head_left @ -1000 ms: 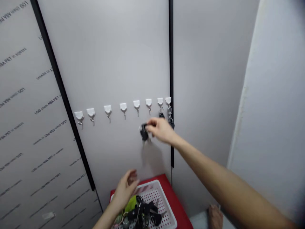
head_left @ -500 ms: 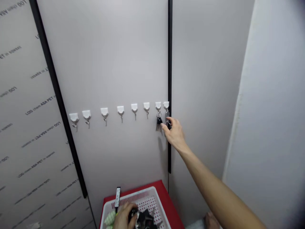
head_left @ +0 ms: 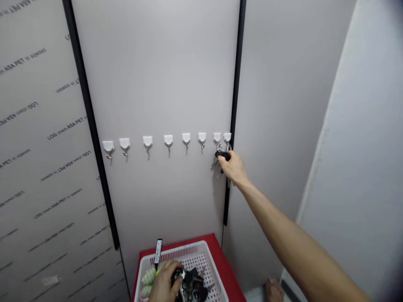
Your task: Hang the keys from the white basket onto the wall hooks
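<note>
My right hand is raised at the right end of a row of white hooks. Thumb and fingers pinch the black head of a set of keys, whose ring reaches up to the second hook from the right. More key parts hang at the end hook, partly behind the fingers. Low in the view, my left hand is curled over a bunch of keys in a white plastic basket. Its fingertips are partly hidden. Other dark keys lie beside it.
Several other hooks run leftward along the pale panel. Black vertical strips edge it. The basket stands on a red surface. A white tag leans over its rim, near pale green striped items. A bare foot shows below.
My right thumb and fingers have closed on the black-headed keys, which now tilt sideways. My left hand stays over the basket. The view has shifted slightly.
</note>
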`<state>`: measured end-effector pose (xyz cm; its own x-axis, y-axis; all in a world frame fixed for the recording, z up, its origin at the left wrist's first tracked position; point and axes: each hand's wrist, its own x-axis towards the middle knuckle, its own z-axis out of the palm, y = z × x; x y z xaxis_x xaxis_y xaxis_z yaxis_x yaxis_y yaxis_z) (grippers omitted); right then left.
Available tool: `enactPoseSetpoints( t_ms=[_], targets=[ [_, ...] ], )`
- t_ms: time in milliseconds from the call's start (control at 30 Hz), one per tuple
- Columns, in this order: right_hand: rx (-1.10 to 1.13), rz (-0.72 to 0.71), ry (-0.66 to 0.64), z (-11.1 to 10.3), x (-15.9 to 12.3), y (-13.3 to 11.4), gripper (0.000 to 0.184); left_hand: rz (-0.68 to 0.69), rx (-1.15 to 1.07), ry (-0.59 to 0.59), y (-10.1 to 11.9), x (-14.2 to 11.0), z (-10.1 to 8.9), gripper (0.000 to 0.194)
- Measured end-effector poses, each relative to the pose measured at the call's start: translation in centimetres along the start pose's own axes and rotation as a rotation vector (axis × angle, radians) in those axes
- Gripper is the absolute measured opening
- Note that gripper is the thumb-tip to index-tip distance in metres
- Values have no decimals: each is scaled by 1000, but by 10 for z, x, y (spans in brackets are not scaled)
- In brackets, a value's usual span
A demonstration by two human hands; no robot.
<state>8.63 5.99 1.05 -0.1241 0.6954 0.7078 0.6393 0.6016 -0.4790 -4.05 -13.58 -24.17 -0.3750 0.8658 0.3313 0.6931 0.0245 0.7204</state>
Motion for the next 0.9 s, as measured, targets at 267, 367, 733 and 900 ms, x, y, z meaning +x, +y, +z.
enactPoseSetpoints(
  t_ms=[267,367,733,900],
  targets=[
    [-86,-128,-31,-56,35,-29,21,-62,-26,-86,9,0,-11,18],
    [-108,-147,-244,-64,38,-40,20,-83,-25,-100,10,0,-13,18],
    [11,-133,-311,-81,47,-44,20,-82,-18,-116,8,1,-11,17],
    [184,-211,-417,-62,3,-52,16,-59,-20,-84,6,0,-11,15]
  ],
)
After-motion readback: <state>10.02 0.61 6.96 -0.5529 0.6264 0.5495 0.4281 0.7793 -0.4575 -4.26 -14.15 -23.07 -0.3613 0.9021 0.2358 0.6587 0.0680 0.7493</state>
